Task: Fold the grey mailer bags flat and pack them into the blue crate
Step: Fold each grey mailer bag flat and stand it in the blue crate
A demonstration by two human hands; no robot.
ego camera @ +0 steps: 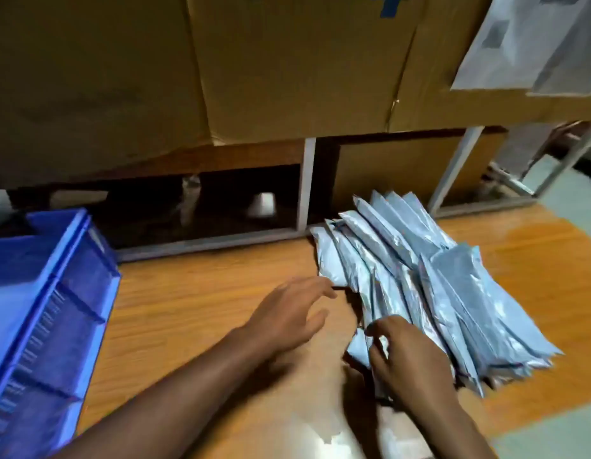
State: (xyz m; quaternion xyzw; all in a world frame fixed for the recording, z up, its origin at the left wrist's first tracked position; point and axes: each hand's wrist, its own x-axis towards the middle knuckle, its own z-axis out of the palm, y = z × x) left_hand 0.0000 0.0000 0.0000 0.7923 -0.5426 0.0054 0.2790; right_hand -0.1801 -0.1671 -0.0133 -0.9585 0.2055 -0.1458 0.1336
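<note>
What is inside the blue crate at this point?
Only part of the blue crate is in view, at the left edge. The visible stretch of its inside shows bare blue plastic, no mailer bags. The rest lies outside the picture. The mailer bags lie piled on the floor.

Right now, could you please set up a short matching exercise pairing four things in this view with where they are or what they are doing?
Things:
1. blue crate
2. pile of grey mailer bags
3. left hand
4. right hand

States:
a. fingers spread open above the wooden floor
b. at the left edge
c. pinching a bag's near edge
d. heaped at the right

Pairs: 1-b, 2-d, 3-a, 4-c
</note>
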